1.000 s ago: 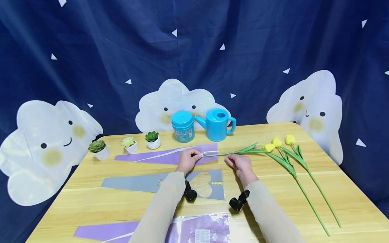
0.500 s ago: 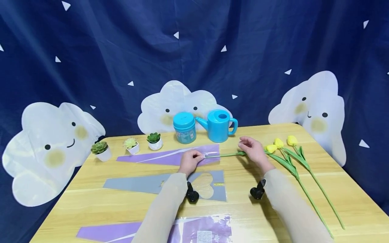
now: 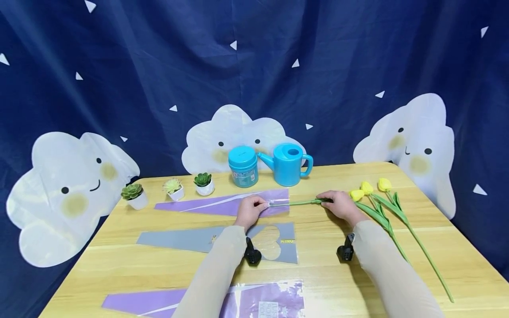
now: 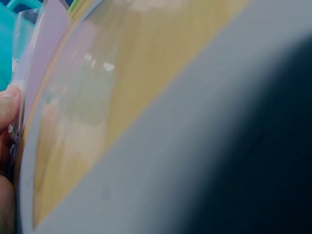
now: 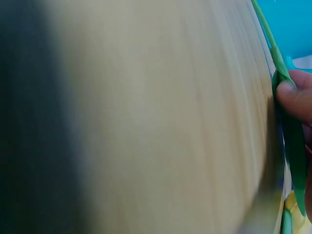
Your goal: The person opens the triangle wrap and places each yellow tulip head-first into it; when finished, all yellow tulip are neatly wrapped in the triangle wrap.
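Left hand (image 3: 248, 211): we see its grip clamped, thumb and fingers pinching the clear edge of a long, tapered, white-striped purple plastic wrapper (image 3: 218, 204).
Right hand (image 3: 342, 206): we see this grip clamped too, on the leafy part of a long green-stemmed yellow tulip (image 3: 296, 203).
Held tulip: we find it lying sideways between the two hands, its bare stem end over the wrapper's wide end, by the left fingertips; inside the film or on top, we cannot tell.
Gold lettering: we spot it on a grey plastic wrapper with a clear heart-shaped window (image 3: 171, 240), nearer us; it is too small to read surely.
White print: on a second purple plastic wrapper (image 3: 147, 301), nearest us, a pale block of letters looks like "JUST FOR YOU", though blurred.
Canister label: we see a red mark and tiny unreadable print on a round turquoise lidded canister (image 3: 244, 170).
Watering can: a glossy blue plastic watering can (image 3: 287, 170) stands beside it, spout toward the canister.
Loose flowers: two more yellow tulips (image 3: 399, 215) lie on the right of the pale wood-grain counter (image 3: 99, 265).
White pots: we count three green succulents (image 3: 203, 179) at the back left.
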`<control>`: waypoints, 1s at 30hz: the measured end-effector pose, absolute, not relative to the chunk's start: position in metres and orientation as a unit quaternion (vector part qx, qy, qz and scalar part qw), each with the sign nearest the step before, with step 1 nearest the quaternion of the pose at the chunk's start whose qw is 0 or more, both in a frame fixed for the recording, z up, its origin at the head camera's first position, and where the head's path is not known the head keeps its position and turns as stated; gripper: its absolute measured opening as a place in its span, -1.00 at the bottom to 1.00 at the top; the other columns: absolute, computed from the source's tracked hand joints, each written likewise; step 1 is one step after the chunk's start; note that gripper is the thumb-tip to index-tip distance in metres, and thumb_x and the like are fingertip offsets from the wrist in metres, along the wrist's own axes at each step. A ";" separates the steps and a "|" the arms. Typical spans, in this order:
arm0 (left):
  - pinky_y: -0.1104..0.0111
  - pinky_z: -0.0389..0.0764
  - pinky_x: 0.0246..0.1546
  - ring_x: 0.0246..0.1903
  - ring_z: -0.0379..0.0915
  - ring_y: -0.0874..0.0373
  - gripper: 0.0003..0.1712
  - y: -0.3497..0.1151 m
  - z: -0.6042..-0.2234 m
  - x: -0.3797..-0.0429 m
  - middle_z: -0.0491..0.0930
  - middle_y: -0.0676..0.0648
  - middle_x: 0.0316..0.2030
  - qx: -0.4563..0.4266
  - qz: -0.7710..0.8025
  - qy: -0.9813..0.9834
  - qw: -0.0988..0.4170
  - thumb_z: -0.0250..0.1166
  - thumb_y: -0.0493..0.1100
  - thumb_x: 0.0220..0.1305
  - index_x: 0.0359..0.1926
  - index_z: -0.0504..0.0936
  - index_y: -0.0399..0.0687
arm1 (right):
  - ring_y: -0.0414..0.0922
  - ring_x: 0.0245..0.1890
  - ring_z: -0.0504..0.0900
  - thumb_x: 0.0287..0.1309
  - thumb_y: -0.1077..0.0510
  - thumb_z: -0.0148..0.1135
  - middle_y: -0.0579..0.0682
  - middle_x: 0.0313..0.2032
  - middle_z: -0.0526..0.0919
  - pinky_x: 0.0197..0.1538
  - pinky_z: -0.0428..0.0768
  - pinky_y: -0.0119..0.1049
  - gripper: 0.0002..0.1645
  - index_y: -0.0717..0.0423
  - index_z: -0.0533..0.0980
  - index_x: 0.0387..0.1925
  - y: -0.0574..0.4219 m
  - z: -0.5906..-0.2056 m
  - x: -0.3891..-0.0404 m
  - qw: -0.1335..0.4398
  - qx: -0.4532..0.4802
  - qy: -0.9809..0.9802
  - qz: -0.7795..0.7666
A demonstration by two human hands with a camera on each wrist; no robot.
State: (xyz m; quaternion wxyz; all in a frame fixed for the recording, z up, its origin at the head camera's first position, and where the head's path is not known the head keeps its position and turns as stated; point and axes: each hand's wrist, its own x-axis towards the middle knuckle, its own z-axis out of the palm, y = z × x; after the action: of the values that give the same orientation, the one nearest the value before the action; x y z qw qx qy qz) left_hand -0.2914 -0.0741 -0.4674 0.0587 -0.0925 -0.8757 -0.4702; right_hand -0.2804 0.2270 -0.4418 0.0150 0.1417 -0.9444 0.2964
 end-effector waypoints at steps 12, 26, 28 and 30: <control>0.24 0.50 -0.15 -0.30 0.51 0.08 -0.88 -0.068 -0.462 -0.292 0.63 -0.03 -0.42 -0.088 -0.453 -0.884 0.068 0.33 -0.22 0.12 -0.53 0.66 -0.11 | 0.23 0.03 0.48 0.17 0.35 0.11 0.26 -0.04 0.58 0.05 0.44 0.08 -0.68 0.19 0.57 -0.03 0.218 -0.439 -0.280 0.040 0.117 -0.949 0.291; 0.25 0.51 -0.18 -0.32 0.51 0.08 -0.86 -0.067 -0.456 -0.291 0.63 -0.04 -0.43 -0.088 -0.437 -0.891 0.087 0.33 -0.22 0.12 -0.55 0.65 -0.13 | 0.18 0.00 0.52 0.13 0.32 0.17 0.19 -0.10 0.63 0.06 0.44 0.04 -0.76 0.19 0.61 -0.14 0.185 -0.436 -0.283 0.055 0.130 -0.939 0.315; 0.25 0.50 -0.19 -0.33 0.50 0.09 -0.85 -0.066 -0.456 -0.291 0.62 -0.04 -0.43 -0.085 -0.443 -0.889 0.085 0.32 -0.21 0.13 -0.55 0.65 -0.13 | 0.17 0.00 0.52 0.13 0.32 0.18 0.18 -0.10 0.64 0.06 0.44 0.03 -0.76 0.19 0.61 -0.14 0.179 -0.437 -0.284 0.052 0.129 -0.938 0.318; 0.25 0.50 -0.19 -0.33 0.50 0.09 -0.85 -0.066 -0.456 -0.290 0.61 -0.04 -0.44 -0.081 -0.448 -0.886 0.085 0.33 -0.21 0.12 -0.55 0.65 -0.13 | 0.16 0.00 0.52 0.13 0.31 0.18 0.17 -0.11 0.64 0.06 0.44 0.03 -0.76 0.19 0.61 -0.14 0.172 -0.437 -0.284 0.049 0.130 -0.937 0.321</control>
State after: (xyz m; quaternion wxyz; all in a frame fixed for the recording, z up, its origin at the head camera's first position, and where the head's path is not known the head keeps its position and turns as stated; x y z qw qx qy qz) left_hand -0.2901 -0.0664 -0.4562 0.0855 -0.0807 -0.8865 -0.4476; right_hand -0.2842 0.1722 -0.4365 0.0489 0.1297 -0.9370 0.3206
